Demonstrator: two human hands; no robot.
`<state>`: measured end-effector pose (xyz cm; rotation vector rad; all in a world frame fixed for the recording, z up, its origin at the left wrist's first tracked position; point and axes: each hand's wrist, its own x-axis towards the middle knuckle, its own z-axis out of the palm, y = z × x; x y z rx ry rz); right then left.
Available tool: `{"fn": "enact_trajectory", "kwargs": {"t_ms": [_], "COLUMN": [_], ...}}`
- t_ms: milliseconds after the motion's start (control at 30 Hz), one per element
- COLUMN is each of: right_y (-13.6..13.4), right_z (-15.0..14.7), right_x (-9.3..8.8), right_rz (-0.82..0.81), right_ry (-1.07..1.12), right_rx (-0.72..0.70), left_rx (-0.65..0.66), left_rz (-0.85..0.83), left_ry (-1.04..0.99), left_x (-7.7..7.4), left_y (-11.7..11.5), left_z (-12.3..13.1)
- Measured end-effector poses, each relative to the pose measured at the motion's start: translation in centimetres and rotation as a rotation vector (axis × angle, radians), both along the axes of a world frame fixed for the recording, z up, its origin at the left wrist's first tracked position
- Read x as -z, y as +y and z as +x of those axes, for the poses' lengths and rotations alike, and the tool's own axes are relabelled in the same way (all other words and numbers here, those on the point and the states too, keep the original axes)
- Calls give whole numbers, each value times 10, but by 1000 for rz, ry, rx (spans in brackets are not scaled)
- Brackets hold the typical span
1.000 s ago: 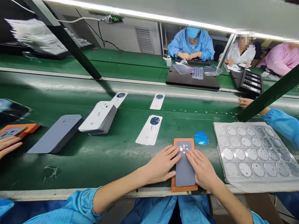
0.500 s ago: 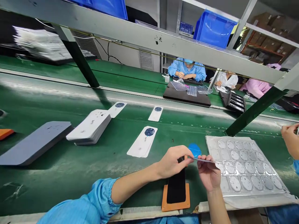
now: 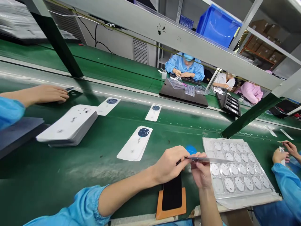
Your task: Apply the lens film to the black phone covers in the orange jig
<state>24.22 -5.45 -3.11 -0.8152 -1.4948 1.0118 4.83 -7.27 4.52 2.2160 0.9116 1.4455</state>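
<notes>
Between my two hands is a thin flat panel (image 3: 217, 160), seen nearly edge-on above the bench. My left hand (image 3: 169, 164) pinches its left end between thumb and fingers. Curled palm-up beneath the panel, my right hand (image 3: 201, 172) grips it from below. Just behind the hands shows a round blue film (image 3: 191, 149); whether it touches the panel I cannot tell. Below my left hand lies an orange fixture (image 3: 160, 205) with a black pad (image 3: 172, 194) on it. To the right sits a clear plastic tray (image 3: 244, 198) holding several round discs.
White phone-back-shaped panels with dark circles (image 3: 134, 144) lie left of centre, near a stack of white panels (image 3: 63, 125). A co-worker's hand (image 3: 50, 93) reaches in at left; another's hands (image 3: 282, 153) are at right. A green post (image 3: 249, 116) stands behind the tray.
A co-worker's arm has come in at the left over the grey stack. The view has shifted slightly, and the panel in my hands has tilted closer to edge-on.
</notes>
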Motion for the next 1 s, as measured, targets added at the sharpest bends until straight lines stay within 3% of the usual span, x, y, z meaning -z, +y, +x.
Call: {"fn": "enact_trajectory", "kwargs": {"t_ms": [100, 300, 600, 700, 767, 867, 933, 1000], "right_y": [2, 2, 0, 9, 31, 85, 118, 131], "right_z": [-2, 1, -4, -9, -16, -29, -35, -38], "right_x": [-20, -47, -39, -32, -34, -50, -60, -59], "right_rz": [3, -82, -105, -168, -204, -246, -356, -432], "right_ry": [38, -43, -27, -5, 84, 236, 136, 50], "right_rx": [54, 66, 124, 84, 97, 132, 54, -3], "left_rx": [30, 44, 36, -12, -18, -37, -307, -473], "left_rz": [-101, -171, -250, -396, -509, -599, -643, -681], "left_ry": [39, -55, -1, -44, -82, -71, 133, 226], "left_x": [-5, 1, 2, 10, 13, 12, 11, 14], "left_y": [4, 12, 15, 20, 36, 81, 119, 156], "left_z": [-7, -10, -17, -16, -19, -35, -53, -71]}}
